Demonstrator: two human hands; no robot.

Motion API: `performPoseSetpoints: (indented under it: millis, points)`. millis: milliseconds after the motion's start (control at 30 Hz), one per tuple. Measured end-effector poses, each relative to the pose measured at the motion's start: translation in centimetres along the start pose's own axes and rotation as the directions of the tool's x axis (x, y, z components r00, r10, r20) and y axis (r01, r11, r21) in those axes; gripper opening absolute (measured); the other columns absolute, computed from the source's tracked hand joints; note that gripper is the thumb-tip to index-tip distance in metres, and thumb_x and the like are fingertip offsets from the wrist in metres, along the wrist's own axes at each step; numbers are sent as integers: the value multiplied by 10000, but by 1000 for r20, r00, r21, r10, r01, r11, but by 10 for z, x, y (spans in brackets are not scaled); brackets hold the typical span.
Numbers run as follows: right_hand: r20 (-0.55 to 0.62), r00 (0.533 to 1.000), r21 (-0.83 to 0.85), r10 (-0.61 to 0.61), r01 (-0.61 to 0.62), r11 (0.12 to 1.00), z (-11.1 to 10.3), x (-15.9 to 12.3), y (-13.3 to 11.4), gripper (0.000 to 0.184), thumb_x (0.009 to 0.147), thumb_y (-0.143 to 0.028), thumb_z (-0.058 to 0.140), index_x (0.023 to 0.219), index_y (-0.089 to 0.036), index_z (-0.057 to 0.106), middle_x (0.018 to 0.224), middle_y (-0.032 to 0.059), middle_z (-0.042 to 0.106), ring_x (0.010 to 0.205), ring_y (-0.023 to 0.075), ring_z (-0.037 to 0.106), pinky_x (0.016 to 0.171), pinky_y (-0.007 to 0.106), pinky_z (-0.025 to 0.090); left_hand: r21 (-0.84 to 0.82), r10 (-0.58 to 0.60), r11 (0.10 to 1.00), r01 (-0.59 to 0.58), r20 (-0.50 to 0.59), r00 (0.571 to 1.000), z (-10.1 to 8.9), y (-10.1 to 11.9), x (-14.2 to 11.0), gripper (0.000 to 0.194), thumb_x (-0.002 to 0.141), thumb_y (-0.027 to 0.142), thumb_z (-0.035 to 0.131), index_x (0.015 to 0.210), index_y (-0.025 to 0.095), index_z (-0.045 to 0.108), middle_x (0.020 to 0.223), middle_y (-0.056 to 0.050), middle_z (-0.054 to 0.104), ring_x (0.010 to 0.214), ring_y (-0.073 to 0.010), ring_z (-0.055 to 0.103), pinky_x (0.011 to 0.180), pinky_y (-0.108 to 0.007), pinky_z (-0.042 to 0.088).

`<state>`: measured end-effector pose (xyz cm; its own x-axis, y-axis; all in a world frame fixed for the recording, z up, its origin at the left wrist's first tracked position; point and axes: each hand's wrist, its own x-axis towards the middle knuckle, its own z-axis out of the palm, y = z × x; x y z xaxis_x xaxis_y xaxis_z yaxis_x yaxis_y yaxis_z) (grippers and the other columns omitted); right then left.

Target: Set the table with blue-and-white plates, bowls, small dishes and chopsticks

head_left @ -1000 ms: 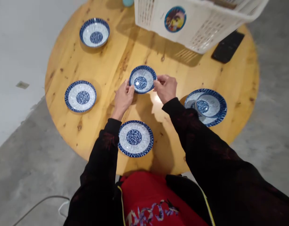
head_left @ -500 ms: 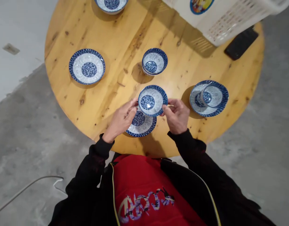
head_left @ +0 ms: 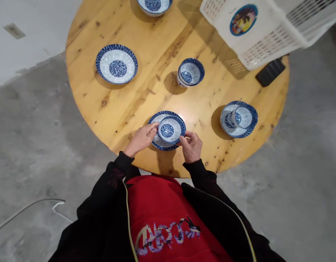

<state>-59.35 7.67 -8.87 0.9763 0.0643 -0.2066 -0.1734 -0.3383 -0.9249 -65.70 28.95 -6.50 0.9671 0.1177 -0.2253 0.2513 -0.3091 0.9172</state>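
Two hands on one piece here! The left hand (head_left: 142, 138) lies low and slanted, the back of it turned up, fingers stretched forward to the left edge of a small, round, blue-and-white glazed bowl (head_left: 169, 130). Opposite, the right hand (head_left: 192, 147) is more curled, its thumb at the right edge of the rim and the other fingers bent. Each grip is narrow, pinching the small bowl, one on either side, the open face up. Both forearms, in black sleeves (head_left: 196, 169), angle forward from the body, wrists just over the near edge of the round, yellow wooden tabletop (head_left: 146, 98).

And where's the bowl? Right above a flat, round blue-and-white plate (head_left: 157, 119), covering much of it, with the blue rim showing around; from this overhead angle I can't tell whether the foot touches.

Farther out, a deep, patterned blue-and-white bowl (head_left: 190, 72) stands upright near the middle. Over to the left, a broad blue-rimmed plate (head_left: 117, 65) sits well apart; to the right, a blue-and-white dish (head_left: 227, 126) carries a patterned bowl (head_left: 244, 115). At the far side, there's a white, slotted plastic basket (head_left: 261, 29).
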Motion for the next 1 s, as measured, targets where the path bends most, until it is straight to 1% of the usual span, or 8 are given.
performPoseSetpoints:
  millis: [167,267,367,467,567,633,833,1000]
  points:
    - [-10,1000,-6,9,-9,1000,2,-3,9,325,713,-418,698,919,-204,566,766,-24,625,529,153,624,554,327,553,53,-12,999,12,15,1000,1,-2,1,425,1002,285,401,1337,167,633,1326,-110,698,1163,-238,677,1006,-385,533]
    - [10,1000,-10,-6,6,1000,-1,-3,11,333,721,-430,716,920,-203,575,801,-21,629,539,141,623,571,324,567,99,-3,995,3,3,1000,0,-3,2,418,1005,283,391,1326,197,643,1326,-81,701,1162,-220,674,1019,-361,517]
    - [22,1000,6,-7,7,1000,-6,-3,11,356,724,-447,736,935,-195,599,804,-19,634,555,139,618,593,343,588,104,2,995,-1,-8,1000,2,-4,2,420,1005,273,386,1330,195,640,1293,-78,717,1131,-218,682,1000,-358,518]
    - [20,1000,12,5,-6,1000,-9,-2,11,382,731,-458,742,970,-180,634,761,-16,643,572,147,617,605,360,597,79,-1,997,2,-23,1000,5,-5,1,421,1007,251,380,1341,176,625,1251,-90,732,1089,-207,691,981,-352,523]
    - [59,998,12,28,-29,1000,-10,-2,10,387,726,-453,748,971,-165,669,733,-9,653,579,154,614,620,375,600,50,-12,999,15,-63,998,6,-7,0,405,1012,253,388,1331,171,623,1235,-99,735,1085,-203,692,988,-351,518]
    - [69,997,27,45,-47,999,-10,-2,10,386,702,-434,766,957,-154,686,732,-1,661,585,158,617,629,386,602,34,-17,999,20,-95,995,2,-10,-2,390,1014,264,396,1317,173,625,1225,-100,737,1089,-210,690,984,-360,519]
    - [43,997,46,64,-66,997,-11,-4,12,394,665,-408,800,936,-143,691,741,11,679,581,159,622,613,385,606,-47,-24,999,15,-191,981,-13,-23,-15,363,1017,261,387,1251,148,640,1195,-118,736,1086,-225,693,994,-388,519]
    - [35,997,39,62,-63,997,-12,-4,12,404,637,-422,810,910,-159,671,737,-4,674,574,153,627,597,377,619,-158,-60,987,24,-226,972,-13,-29,-22,369,1004,256,419,1280,127,626,1276,-143,710,1155,-237,675,1040,-395,508]
